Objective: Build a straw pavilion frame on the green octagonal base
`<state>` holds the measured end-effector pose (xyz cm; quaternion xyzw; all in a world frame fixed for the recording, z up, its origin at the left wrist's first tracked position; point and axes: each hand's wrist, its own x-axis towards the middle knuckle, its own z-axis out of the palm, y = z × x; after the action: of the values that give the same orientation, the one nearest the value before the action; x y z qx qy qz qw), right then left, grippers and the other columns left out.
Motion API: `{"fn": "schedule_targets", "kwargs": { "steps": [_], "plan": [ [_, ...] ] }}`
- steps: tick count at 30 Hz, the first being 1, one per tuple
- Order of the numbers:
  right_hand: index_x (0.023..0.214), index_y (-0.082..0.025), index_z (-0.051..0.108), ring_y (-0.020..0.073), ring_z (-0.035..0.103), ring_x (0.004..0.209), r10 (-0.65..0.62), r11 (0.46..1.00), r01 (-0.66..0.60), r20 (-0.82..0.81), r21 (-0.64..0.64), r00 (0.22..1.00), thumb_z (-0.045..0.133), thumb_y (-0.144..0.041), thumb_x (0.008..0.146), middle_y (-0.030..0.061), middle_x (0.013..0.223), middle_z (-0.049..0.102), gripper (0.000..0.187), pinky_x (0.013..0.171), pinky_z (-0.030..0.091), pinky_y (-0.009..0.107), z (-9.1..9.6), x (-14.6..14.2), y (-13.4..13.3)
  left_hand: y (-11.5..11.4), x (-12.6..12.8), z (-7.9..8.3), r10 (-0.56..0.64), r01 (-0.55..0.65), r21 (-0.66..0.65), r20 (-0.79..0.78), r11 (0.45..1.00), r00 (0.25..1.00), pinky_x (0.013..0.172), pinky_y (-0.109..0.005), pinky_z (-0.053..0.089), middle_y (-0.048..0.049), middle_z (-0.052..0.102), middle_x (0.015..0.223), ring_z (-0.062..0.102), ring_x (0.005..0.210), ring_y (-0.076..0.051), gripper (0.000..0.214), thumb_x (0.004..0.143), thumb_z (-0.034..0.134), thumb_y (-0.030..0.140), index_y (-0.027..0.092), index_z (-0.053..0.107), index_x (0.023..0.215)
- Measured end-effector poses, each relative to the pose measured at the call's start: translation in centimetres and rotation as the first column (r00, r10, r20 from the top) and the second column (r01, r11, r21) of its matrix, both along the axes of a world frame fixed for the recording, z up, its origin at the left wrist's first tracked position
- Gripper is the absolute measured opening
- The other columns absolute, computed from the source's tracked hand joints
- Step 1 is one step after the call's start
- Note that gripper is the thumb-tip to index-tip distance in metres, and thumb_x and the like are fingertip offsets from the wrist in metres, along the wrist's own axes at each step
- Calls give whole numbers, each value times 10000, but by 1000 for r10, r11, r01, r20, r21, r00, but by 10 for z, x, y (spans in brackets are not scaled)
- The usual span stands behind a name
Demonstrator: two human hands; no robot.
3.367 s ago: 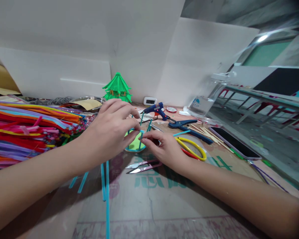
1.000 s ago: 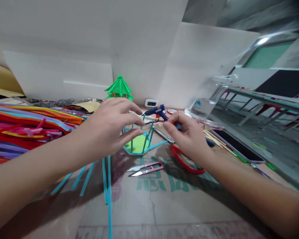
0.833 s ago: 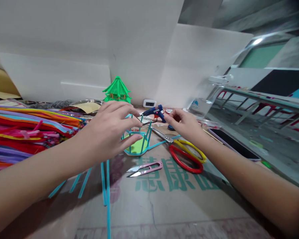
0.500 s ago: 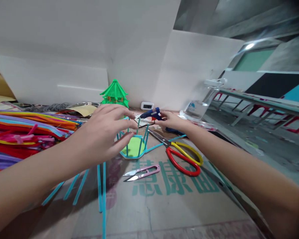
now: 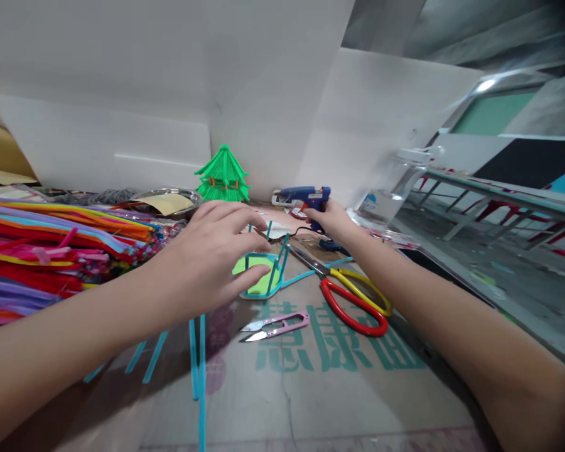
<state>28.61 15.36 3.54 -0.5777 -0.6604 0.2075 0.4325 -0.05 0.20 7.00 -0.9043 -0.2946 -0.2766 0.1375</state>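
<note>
My right hand (image 5: 335,221) grips a blue hot glue gun (image 5: 306,194) by its handle at the back of the table. The gun is roughly level, and a small red light shows on it. My left hand (image 5: 211,254) has its fingers spread beside a small structure with a yellow-green base (image 5: 260,285) edged in light blue. Thin blue posts (image 5: 273,275) stand up from that base. The hand covers the structure's left side, so any light contact there cannot be made out.
Red-and-yellow-handled scissors (image 5: 355,307) and pink thread snips (image 5: 277,325) lie in front. Blue strips (image 5: 201,376) are nearer me. Colourful pipe cleaners (image 5: 51,251) are piled left. Behind stand a green pagoda-like model (image 5: 223,176) and a clear water bottle (image 5: 381,204).
The glue gun in my right hand has moved away from the posts, rightward and up, and turned more level. My left hand stays beside the structure. The view has shifted slightly.
</note>
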Motion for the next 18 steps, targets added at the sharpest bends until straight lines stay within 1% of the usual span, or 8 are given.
{"fn": "schedule_targets", "kwargs": {
  "steps": [3,6,8,10,12,13,16,18],
  "plan": [
    [844,-182,607,136,603,623,74,995,-62,-145,83,987,661,-327,787,11,714,648,164,594,498,258,12,-1,-5,2,1,-3,8,-8,19,-2,1000,1000,1044,-544,380,-81,647,1234,544,1247,-318,244,974,548,378,250,719,1093],
    [819,-176,621,131,632,639,139,985,-109,-244,134,960,647,-357,791,21,737,656,185,596,522,246,26,-5,-15,2,0,-4,15,-15,16,-7,1000,1000,1032,-535,388,-75,650,1228,557,1221,-313,243,970,555,378,254,716,1103],
    [856,-180,634,134,664,667,180,977,-136,-298,162,937,670,-377,785,38,834,694,213,606,549,251,36,-7,-27,2,0,-3,15,-14,15,-5,1000,1000,1020,-529,392,-74,653,1214,562,1204,-310,246,971,550,386,255,718,1093],
    [892,-187,650,136,689,700,263,958,-205,-333,199,906,718,-373,770,51,964,720,233,636,580,263,45,-7,-43,1,-1,-2,13,-13,22,2,1000,1000,1009,-523,393,-76,657,1198,567,1190,-308,244,974,546,387,249,724,1069],
    [932,-194,668,139,702,720,364,925,-301,-312,231,878,751,-367,770,55,1026,729,251,690,605,283,53,-5,-61,1,-1,-2,10,-11,30,11,1000,1000,1005,-517,394,-78,661,1189,572,1182,-304,240,976,548,386,243,730,1040],
    [955,-197,674,145,707,731,393,913,-335,-284,233,875,757,-376,779,56,1020,734,264,712,610,293,56,-4,-70,1,0,-2,10,-10,32,15,999,1000,1005,-514,394,-79,661,1187,573,1183,-302,237,977,549,383,241,731,1030],
    [1006,-221,676,172,714,758,403,912,-375,-202,164,892,761,-426,796,45,948,742,305,756,612,333,60,2,-97,2,0,-2,7,-7,37,20,999,1000,1010,-508,395,-82,664,1182,573,1191,-301,230,981,550,374,237,732,1006],
    [948,-220,695,184,705,740,381,923,-371,-102,100,919,752,-503,790,47,894,740,329,750,601,346,59,7,-110,3,1,-3,2,-4,48,25,999,1000,1004,-503,398,-83,669,1165,581,1177,-298,225,983,549,363,230,731,980]
  ]
}}
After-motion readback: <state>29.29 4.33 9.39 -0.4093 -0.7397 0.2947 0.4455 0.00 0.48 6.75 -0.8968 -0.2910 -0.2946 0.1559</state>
